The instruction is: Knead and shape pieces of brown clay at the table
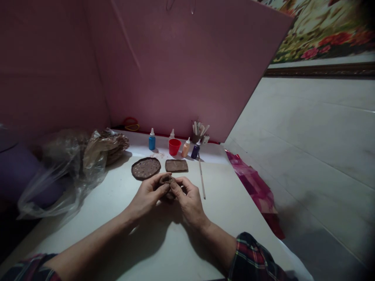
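Clay lump [166, 180], brown, is held in both hands just above the table [164, 249], near its middle. From my end: left hand [148, 197] has its fingers curled narrow round the lump's left side, thumb on top. Right hand [189, 201] pinches the right side, thumb pressed on the rim. The fingertips of both hands nearly meet. The lump looks hollowed, but it is too small in view to be sure.

Just behind the hands lie a round dotted disc [145, 168] on the left and a flat slab [176, 165] on the right, apart from each other. A stick [202, 180] lies right of the slab. Further back stand a blue bottle [151, 140], a red cup [174, 146] and an orange bottle [185, 148]. A plastic bag [73, 164] sits far left. A pink board [181, 66] stands behind it all.
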Demonstrator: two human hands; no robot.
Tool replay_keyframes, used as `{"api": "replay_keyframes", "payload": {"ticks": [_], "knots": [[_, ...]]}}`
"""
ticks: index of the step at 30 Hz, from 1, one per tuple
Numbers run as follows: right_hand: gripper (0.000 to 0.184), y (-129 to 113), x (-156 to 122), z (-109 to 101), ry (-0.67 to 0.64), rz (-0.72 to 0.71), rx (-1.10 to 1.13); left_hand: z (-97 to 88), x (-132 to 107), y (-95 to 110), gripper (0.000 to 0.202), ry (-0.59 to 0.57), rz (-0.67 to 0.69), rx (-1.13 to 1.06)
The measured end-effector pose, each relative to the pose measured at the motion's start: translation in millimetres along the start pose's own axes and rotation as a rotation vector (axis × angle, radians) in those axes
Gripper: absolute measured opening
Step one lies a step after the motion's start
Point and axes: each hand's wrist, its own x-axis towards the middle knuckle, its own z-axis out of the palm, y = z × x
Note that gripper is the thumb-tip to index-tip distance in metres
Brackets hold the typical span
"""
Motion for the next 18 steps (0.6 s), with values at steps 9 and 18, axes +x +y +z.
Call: {"api": "replay_keyframes", "payload": {"ticks": [9, 18], "knots": [[0.049, 6.3, 5.1, -6.6, -0.009, 0.026, -0.033, -3.0, 2.6, 2.3, 0.041, 0.062, -0.025, -0.059], [0.053, 9.0, 7.2, -6.0, -0.025, 0.095, 0.041, -3.0, -2.0, 10.3, 0.034, -0.130, -0.039, -0.124]]}}
